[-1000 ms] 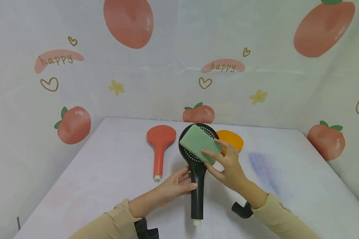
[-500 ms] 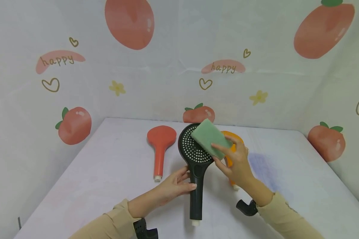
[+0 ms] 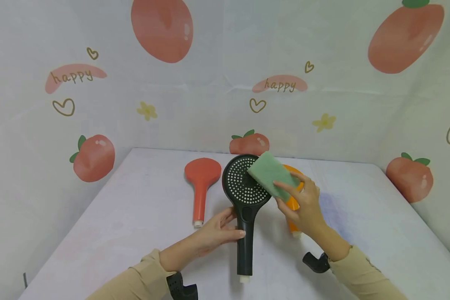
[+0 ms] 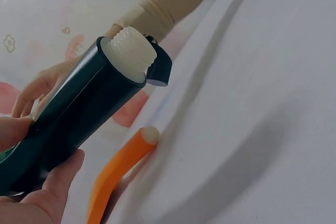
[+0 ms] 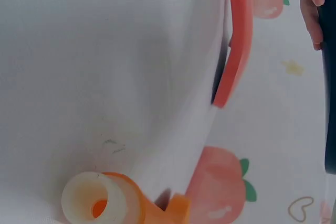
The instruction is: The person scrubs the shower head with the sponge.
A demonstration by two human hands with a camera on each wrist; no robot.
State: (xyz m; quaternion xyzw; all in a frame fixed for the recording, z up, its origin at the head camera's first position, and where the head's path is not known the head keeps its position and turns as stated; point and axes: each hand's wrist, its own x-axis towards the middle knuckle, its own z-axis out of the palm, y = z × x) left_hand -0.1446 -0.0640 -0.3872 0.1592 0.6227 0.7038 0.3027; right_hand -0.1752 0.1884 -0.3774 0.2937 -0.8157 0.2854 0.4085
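In the head view my left hand [image 3: 216,233] grips the black shower head [image 3: 243,183] by its handle, with the holed face turned up towards the camera. My right hand [image 3: 303,204] pinches a green sponge [image 3: 271,173] between thumb and fingers. The sponge overlaps the right edge of the black face; whether they touch I cannot tell. From the left wrist, the white threaded end [image 4: 131,51] of the handle shows, with my left thumb and fingers around the handle. The right wrist view catches no sponge.
A red shower head [image 3: 202,171] lies on the white table [image 3: 142,216] to the left. Partly behind the right hand lies an orange shower head [image 3: 293,204]. A patterned curtain [image 3: 195,108] stands behind the table. Each wrist bears a black mount [image 3: 316,263].
My right hand has drawn the sponge from the middle of the black face to its right edge, uncovering most of the holes. The left hand has barely moved.
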